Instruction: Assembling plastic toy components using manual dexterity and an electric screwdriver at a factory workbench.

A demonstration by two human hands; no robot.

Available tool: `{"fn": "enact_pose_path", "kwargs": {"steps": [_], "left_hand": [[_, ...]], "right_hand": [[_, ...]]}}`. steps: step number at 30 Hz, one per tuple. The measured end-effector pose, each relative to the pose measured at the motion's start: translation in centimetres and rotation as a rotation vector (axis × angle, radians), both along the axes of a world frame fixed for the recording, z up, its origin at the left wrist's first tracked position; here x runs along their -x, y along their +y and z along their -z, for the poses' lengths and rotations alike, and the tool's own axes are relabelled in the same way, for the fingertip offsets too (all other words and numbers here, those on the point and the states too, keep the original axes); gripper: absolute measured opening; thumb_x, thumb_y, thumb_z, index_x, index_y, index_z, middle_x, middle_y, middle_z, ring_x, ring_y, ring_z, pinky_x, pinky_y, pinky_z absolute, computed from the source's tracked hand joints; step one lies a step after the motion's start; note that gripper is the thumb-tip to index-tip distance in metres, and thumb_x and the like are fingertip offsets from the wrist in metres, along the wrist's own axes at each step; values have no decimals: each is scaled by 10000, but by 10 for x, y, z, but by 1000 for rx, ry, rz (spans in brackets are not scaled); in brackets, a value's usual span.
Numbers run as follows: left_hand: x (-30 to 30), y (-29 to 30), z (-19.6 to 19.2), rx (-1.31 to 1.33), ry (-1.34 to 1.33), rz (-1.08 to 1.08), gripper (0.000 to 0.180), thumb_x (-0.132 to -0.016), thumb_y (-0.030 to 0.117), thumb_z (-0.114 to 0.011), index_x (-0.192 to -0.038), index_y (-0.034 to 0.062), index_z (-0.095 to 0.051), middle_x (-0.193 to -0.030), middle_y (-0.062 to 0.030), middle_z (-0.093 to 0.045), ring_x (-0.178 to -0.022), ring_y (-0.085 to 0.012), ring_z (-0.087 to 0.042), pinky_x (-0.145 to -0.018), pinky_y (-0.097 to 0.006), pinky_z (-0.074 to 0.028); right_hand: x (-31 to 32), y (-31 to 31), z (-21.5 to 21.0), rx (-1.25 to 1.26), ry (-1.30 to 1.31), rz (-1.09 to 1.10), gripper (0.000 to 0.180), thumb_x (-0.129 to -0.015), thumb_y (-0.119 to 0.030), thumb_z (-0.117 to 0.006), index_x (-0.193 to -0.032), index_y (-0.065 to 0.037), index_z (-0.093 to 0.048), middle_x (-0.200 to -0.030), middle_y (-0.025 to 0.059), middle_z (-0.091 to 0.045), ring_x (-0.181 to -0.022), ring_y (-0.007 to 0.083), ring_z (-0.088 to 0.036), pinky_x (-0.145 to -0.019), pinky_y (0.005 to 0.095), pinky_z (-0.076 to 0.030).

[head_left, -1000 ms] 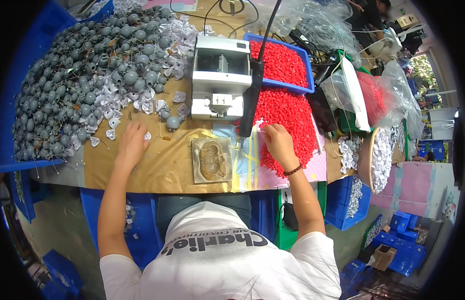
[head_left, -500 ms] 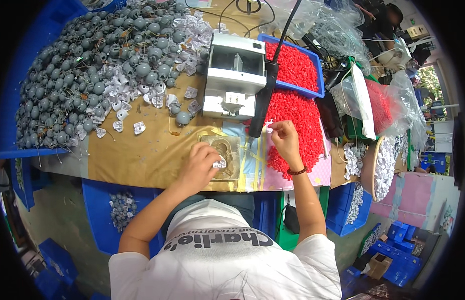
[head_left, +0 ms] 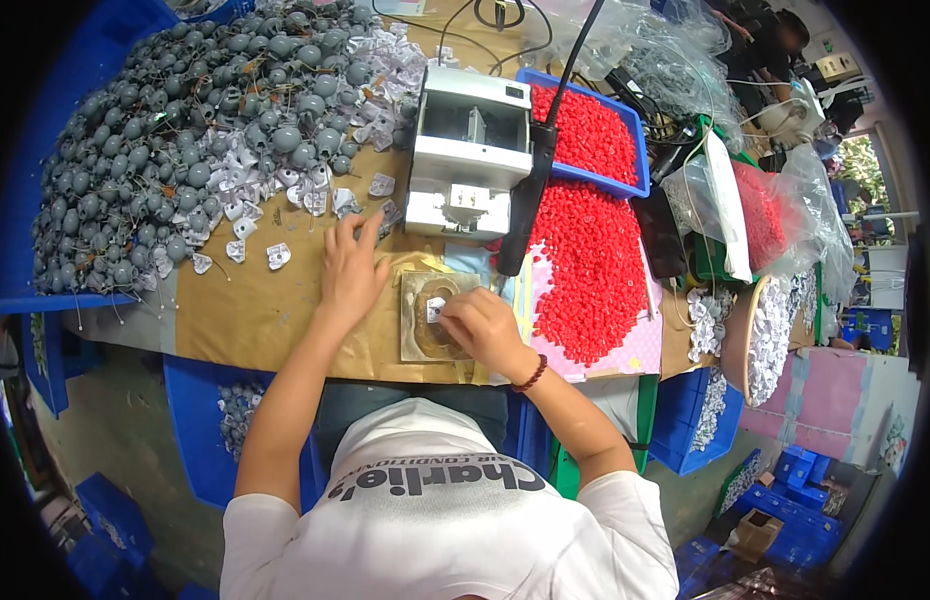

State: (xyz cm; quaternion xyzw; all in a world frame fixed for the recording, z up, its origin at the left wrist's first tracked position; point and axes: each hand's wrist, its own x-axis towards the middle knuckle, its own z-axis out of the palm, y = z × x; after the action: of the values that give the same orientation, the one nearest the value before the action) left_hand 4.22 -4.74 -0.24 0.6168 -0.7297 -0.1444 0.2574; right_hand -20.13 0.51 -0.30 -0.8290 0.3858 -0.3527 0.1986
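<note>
White piece [head_left: 435, 309], one, small: is lying in the hollow of the square block [head_left: 413, 345] on the counter [head_left: 255, 335]. Right hand [head_left: 485, 325]: fingers are standing bent together at the piece's edge; whether gripping or merely touching, cannot tell. Left hand [head_left: 351, 272]: fingers are lying spread, near the loose white pieces [head_left: 388, 212]; undersides hidden, grip cannot be told. Risks, judged: piece could be tipping askew, should the fingers be pressing one edge only; block could be sliding, the left hand not bracing it; right knuckles could be bumping the black wand-shaped tool [head_left: 525, 230] nearby.
</note>
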Motion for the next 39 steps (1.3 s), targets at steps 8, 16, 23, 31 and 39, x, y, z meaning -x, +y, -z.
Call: {"fn": "enact_pose_path", "kwargs": {"steps": [8, 16, 23, 31, 39], "left_hand": [[-39, -9, 10, -15, 60, -56, 418, -831, 139, -814, -1178, 48, -599, -1195, -163, -595, -1082, -354, -584, -922, -434, -504], [-57, 48, -82, -256, 1018, -91, 417, -886, 185, -824, -1169, 57, -547, -960, 10, -570, -832, -86, -548, -770, -256, -491], [-12, 85, -93, -389, 1203, 127, 342, -955, 169, -771, -1181, 68, -536, -1015, 11, -560, -804, -47, -514, -708, -220, -460], [16, 114, -24, -593, 899, 89, 310, -975, 132, -724, -1214, 61, -540, -1043, -64, -577, -844, -120, -580, -752, -269, -497], [32, 131, -10, -292, 393, 302, 447, -810, 36, -732, -1227, 77, -577, -1232, -155, -522, -1085, -397, -602, -907, -474, -523]], "right_hand": [[-6, 11, 5, 152, 206, -22, 220, -810, -122, -785, -1007, -70, -703, -1088, 52, -664, -974, 249, -611, -798, 388, -491], [-1, 9, 8, -65, 20, -4, 427, -799, -152, -831, -1179, -63, -659, -1177, 112, -636, -1075, 309, -594, -897, 430, -478], [-25, 4, -75, -490, -407, -251, 535, -910, -139, -782, -1379, -32, -550, -1242, 134, -633, -1199, 256, -624, -1009, 391, -508], [-4, 26, -44, -729, -386, -11, 206, -947, 15, -686, -1149, -16, -666, -972, 55, -687, -804, 163, -683, -667, 311, -550], [5, 21, -14, -81, 221, -68, 298, -794, -79, -720, -1091, -59, -699, -912, 102, -644, -801, 290, -674, -669, 387, -561]]}}
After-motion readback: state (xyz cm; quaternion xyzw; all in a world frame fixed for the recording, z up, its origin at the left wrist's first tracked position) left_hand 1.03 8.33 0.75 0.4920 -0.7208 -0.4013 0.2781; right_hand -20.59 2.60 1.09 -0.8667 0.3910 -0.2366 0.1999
